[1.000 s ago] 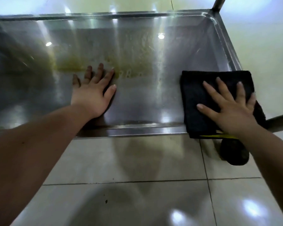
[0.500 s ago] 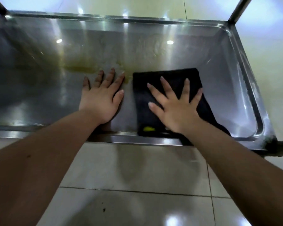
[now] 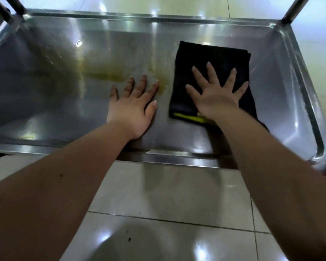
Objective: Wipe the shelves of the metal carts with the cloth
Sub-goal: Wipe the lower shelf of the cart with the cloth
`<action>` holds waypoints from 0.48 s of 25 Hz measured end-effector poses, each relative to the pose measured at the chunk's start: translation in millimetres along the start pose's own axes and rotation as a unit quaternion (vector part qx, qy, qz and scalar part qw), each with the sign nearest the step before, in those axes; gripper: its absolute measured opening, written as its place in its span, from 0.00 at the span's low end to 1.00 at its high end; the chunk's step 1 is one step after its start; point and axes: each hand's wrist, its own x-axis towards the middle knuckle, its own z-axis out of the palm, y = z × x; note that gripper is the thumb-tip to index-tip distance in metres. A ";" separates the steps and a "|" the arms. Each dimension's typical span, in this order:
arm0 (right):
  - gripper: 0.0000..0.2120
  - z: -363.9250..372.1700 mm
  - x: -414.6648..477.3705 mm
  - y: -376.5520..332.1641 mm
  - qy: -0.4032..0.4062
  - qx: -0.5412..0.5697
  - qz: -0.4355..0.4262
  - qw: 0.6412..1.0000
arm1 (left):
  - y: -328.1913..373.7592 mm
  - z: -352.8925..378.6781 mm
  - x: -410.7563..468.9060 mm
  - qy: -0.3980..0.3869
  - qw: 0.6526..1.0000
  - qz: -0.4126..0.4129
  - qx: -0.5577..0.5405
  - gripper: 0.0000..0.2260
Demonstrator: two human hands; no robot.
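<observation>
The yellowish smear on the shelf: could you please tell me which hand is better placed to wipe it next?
Probably the right hand: it lies flat on the cloth, right of the smear. The left hand rests bare on the shelf.

I seem to be in a commercial kitchen or service room: stainless steel cart shelf, glossy tiled floor.
</observation>
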 end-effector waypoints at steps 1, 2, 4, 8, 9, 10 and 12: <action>0.29 8.9 -25.2 3.3 0.007 -0.009 -0.005 1.000 | -0.5 0.4 0.3 0.000 1.000 -0.001 -0.001 0.25; 0.28 17.6 -51.0 6.2 0.017 -0.019 -0.015 1.000 | -0.6 0.9 0.1 0.001 1.000 -0.001 0.000 0.25; 0.29 29.4 -89.5 9.9 0.025 -0.035 -0.035 0.998 | -1.4 1.3 -1.4 0.007 1.000 0.000 0.003 0.25; 0.29 31.0 -89.3 9.5 0.025 -0.052 -0.034 0.998 | -1.7 1.9 -2.5 0.012 1.000 0.001 -0.001 0.25; 0.29 30.7 -80.5 7.7 0.036 -0.060 -0.034 0.997 | -1.3 2.0 -2.1 0.012 1.000 0.001 -0.005 0.25; 0.29 30.1 -68.8 5.8 0.047 -0.067 -0.033 0.996 | -0.9 1.8 -1.8 0.011 1.000 0.001 -0.008 0.25; 0.29 24.7 -36.8 0.9 0.058 -0.072 -0.026 0.995 | -0.7 1.5 -1.8 0.010 1.000 0.002 -0.009 0.25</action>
